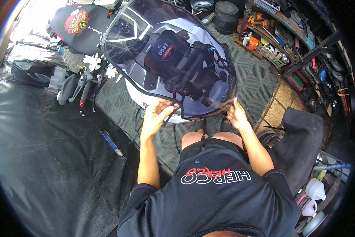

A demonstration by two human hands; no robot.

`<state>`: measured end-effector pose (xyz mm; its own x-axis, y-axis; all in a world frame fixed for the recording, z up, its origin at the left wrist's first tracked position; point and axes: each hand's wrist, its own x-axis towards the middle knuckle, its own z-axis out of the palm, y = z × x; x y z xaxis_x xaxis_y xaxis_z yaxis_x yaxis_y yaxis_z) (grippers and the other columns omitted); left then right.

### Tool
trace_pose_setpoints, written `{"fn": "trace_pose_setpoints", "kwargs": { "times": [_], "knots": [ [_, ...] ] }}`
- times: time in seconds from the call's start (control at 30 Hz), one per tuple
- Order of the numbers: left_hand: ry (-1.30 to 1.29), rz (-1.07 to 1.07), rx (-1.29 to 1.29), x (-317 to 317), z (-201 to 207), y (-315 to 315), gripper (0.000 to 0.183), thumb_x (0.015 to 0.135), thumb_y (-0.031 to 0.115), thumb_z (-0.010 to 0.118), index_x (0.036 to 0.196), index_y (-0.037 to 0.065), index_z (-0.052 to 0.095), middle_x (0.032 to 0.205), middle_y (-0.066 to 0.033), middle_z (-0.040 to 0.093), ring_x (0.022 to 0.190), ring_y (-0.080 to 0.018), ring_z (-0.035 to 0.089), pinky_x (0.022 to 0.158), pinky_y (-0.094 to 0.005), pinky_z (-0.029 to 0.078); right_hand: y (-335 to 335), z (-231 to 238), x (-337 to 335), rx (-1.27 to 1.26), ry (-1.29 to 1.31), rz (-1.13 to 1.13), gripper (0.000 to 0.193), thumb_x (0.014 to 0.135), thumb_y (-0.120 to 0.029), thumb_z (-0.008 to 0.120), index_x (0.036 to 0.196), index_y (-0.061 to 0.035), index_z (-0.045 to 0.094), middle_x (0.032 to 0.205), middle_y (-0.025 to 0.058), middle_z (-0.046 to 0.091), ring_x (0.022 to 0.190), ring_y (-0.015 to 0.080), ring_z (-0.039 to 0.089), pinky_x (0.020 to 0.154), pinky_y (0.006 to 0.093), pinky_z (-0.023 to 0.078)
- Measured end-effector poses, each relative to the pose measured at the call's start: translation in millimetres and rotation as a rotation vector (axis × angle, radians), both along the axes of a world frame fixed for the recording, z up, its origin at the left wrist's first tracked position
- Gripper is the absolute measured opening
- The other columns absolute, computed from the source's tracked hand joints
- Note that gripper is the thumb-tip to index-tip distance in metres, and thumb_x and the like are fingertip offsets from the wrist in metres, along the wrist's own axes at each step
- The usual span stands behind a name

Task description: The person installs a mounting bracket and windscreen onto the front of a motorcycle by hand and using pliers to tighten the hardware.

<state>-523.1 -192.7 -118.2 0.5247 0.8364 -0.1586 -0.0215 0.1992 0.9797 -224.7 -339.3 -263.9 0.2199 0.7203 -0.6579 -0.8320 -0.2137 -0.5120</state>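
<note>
Large dark tinted curved plastic windshield [173, 59]: light, stiff, scratch-prone. Left hand [155, 114], right hand [236, 114] both grasping lower rim; best hold there.

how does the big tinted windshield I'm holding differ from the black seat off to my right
The large smoke-tinted clear plastic windshield is see-through, showing scooter parts behind it; the black padded seat is opaque. The windshield is held up at its lower edge by the left hand and right hand; the seat rests on the floor, untouched. Both are dark and curved.
</note>
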Motion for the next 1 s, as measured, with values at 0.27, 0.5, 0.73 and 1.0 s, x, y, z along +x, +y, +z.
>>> {"fn": "trace_pose_setpoints", "kwargs": {
  "times": [0.27, 0.5, 0.73, 1.0],
  "knots": [
    [0.088, -0.031, 0.001, -3, 14, 11, 0.019, 0.090, 0.004, 0.067, 0.107, -0.004, 0.064, 0.093, -0.0119, 0.072, 0.083, -0.0136, 0.068, 0.071, -0.0271, 0.054, -1, -4, -4, -0.001, 0.000, 0.043, 0.034, 0.105, -0.044, 0.041, 0.094, -0.0144, 0.051, 0.057, -0.0066, 0.030, 0.047, 0.0068, 0.021, 0.044, 0.0247, 0.024],
    [0.147, -0.028, 0.028, 1, 23, 10, 0.018, 0.090, 0.006, 0.069, 0.105, -0.004, 0.065, 0.090, -0.0097, 0.071, 0.076, -0.0102, 0.064, 0.067, -0.0235, 0.050, 1, -8, -7, -0.038, -0.020, 0.097, 0.027, 0.103, -0.046, 0.044, 0.098, -0.0198, 0.047, 0.057, -0.0084, 0.029, 0.047, 0.0047, 0.025, 0.045, 0.0225, 0.025],
    [0.116, -0.043, -0.017, 8, 20, 8, 0.020, 0.090, 0.012, 0.071, 0.101, -0.004, 0.065, 0.080, -0.0050, 0.066, 0.070, -0.0076, 0.058, 0.063, -0.0231, 0.047, 7, -14, -1, -0.028, -0.095, 0.121, 0.029, 0.102, -0.048, 0.047, 0.095, -0.0194, 0.048, 0.058, -0.0088, 0.031, 0.048, 0.0044, 0.027, 0.045, 0.0217, 0.026],
    [0.247, -0.002, 0.036, 17, 22, 8, 0.023, 0.091, 0.020, 0.070, 0.097, -0.003, 0.066, 0.080, -0.0047, 0.067, 0.069, -0.0074, 0.059, 0.059, -0.0232, 0.047, 7, -25, 5, -0.009, -0.121, 0.125, 0.029, 0.103, -0.045, 0.045, 0.095, -0.0180, 0.050, 0.059, -0.0090, 0.032, 0.047, 0.0044, 0.026, 0.044, 0.0218, 0.025]
  ]
}}
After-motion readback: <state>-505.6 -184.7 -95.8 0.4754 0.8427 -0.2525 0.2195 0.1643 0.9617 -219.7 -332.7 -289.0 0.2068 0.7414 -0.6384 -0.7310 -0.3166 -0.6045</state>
